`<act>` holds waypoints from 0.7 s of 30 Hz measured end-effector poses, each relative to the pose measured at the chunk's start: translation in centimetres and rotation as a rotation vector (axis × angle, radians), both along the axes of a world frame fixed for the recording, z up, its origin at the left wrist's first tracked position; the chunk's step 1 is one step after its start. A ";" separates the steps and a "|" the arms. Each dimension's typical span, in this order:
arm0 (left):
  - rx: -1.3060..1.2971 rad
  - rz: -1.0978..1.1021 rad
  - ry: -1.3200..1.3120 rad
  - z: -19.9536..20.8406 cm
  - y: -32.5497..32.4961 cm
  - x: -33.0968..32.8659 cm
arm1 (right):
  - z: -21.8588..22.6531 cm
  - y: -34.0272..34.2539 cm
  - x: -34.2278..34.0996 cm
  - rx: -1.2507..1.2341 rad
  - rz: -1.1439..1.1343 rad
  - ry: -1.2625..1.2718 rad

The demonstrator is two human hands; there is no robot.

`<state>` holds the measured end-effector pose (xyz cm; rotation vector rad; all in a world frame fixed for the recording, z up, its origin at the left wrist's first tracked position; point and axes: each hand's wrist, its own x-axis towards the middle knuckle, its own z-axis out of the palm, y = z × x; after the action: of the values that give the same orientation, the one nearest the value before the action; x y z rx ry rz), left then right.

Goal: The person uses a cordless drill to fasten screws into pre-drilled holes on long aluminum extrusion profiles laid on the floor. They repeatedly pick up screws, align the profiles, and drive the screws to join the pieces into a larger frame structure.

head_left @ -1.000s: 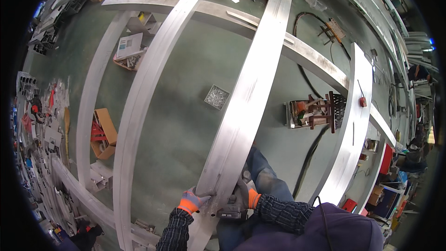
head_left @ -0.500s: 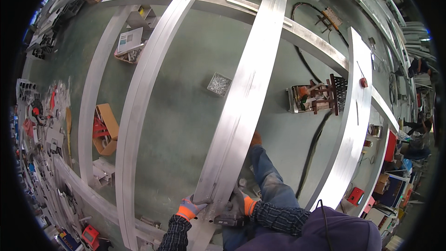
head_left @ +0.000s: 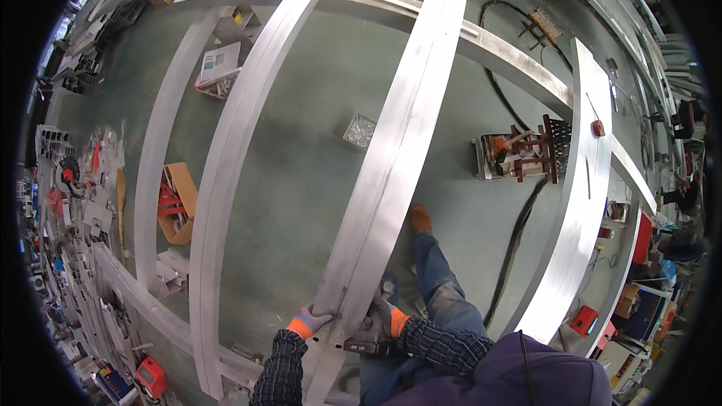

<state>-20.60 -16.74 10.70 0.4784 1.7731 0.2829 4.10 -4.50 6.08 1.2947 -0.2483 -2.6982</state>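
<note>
A long aluminium beam runs from near me to the far side of a metal frame. At its near left edge is my left hand in a grey-and-orange glove, fingers closed against the beam; their tips are partly hidden. My right hand, gloved the same way, is closed round a cordless drill at the beam's right side. The drill's dark battery faces me, while its front end is hard to make out. Small dark holes show in the metal beside the drill.
Parallel beams stand left and right, joined by a far crossbar. On the floor lie a tray of screws, a box of tools, a black hose and an open carton. A red tape measure rests on the right beam.
The view has shifted slightly. My right hand and the drill have moved a little up along the beam, and holes near the drill show more plainly. My left hand stays at the beam's edge.
</note>
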 end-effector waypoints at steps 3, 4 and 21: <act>0.112 -0.026 -0.034 -3.2 -3.3 0.0 | 1.6 0.1 -1.1 -0.010 0.029 -0.065; 0.147 -0.095 -0.033 -3.7 -3.4 0.1 | 0.3 -0.3 -0.2 -0.046 0.011 -0.040; 0.037 0.294 0.598 7.8 0.1 10.2 | 0.2 9.5 4.5 0.363 0.347 -0.294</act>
<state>-10.36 -16.68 18.51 0.3454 2.4320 0.4073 8.61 5.04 6.27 1.6510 0.4206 -2.3212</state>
